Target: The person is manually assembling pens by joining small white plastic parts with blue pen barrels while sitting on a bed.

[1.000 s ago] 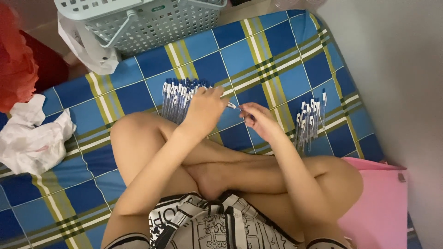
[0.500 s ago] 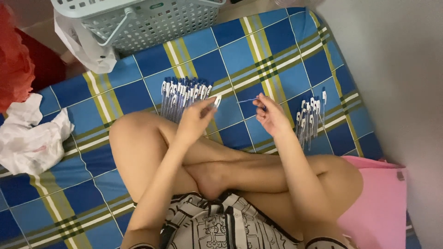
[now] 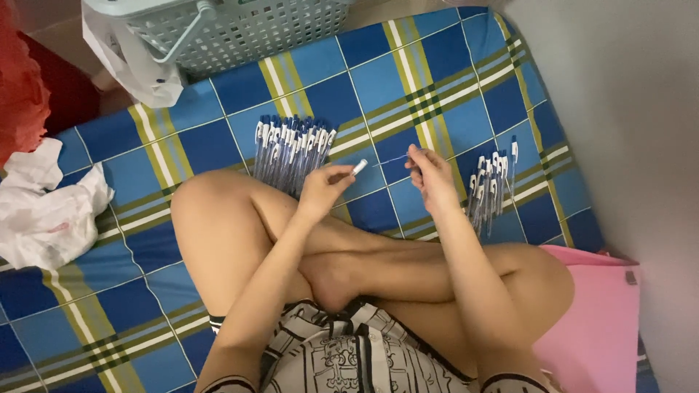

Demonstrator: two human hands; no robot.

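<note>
Above the blue plaid mat [image 3: 451,102], the left hand [image 3: 320,191] pinches a clear plastic pen barrel [image 3: 348,172] while the right hand [image 3: 429,175] grips a thin refill [image 3: 393,160], which should be lined up straight.

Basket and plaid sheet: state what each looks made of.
Basket: moulded plastic, pale grey-green, matte; its walls are a regular, stiff lattice. Plaid sheet: woven fabric, probably cotton or a blend, matte; it creases softly and carries a blue, yellow and green check.

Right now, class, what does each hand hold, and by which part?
The left hand pinches a white pen barrel near its lower end. The right hand holds a thin blue refill by one end.
</note>
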